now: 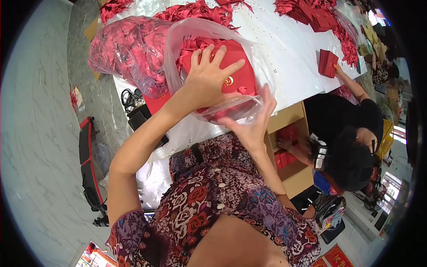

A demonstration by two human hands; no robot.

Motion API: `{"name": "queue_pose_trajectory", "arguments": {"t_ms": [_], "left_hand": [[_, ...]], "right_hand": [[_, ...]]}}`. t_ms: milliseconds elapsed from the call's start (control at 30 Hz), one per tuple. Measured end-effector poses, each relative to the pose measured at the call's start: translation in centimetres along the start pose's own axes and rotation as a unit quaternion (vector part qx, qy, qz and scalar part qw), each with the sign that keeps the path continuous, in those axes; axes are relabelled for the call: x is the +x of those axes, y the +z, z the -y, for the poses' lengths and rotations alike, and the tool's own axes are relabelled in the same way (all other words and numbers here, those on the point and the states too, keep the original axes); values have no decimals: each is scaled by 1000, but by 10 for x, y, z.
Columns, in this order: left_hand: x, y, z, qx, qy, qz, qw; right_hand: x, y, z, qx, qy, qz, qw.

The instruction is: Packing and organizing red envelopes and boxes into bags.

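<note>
A clear plastic bag (175, 51) lies mouth toward me at the table's near edge, with red paper gift bags (242, 55) inside, marked in gold and trimmed with red ribbon. My left hand (207, 80) rests on the top one, its fingers spread wide. At the bag's near right rim is my right hand (252, 131), thumb and fingers stretched apart with the clear film between them. Its fingers are slightly blurred, and the film does not look pinched. What lies deeper in the bag is hidden.
A full plastic bag of red ribboned pieces (129, 49) sits at left, near black cables (131, 100). Red ribbon piles (200, 13) cover the far table (289, 62). On the right, a co-worker (342, 120) holds red packets (328, 63) and reaches into a cardboard box (296, 178).
</note>
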State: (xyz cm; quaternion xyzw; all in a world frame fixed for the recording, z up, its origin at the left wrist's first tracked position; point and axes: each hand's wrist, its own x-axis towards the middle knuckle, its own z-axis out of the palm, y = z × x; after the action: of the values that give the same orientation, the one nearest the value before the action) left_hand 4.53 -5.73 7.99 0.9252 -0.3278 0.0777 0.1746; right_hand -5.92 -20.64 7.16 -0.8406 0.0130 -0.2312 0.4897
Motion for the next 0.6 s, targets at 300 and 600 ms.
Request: {"name": "queue_pose_trajectory", "arguments": {"t_ms": [300,600], "left_hand": [[0,-4,4,-26,-9,23,999],[14,-40,36,-85,1,236,968]], "right_hand": [[36,-15,-1,-150,-57,137,977],[37,-1,-8,-77,-77,113,988]]}}
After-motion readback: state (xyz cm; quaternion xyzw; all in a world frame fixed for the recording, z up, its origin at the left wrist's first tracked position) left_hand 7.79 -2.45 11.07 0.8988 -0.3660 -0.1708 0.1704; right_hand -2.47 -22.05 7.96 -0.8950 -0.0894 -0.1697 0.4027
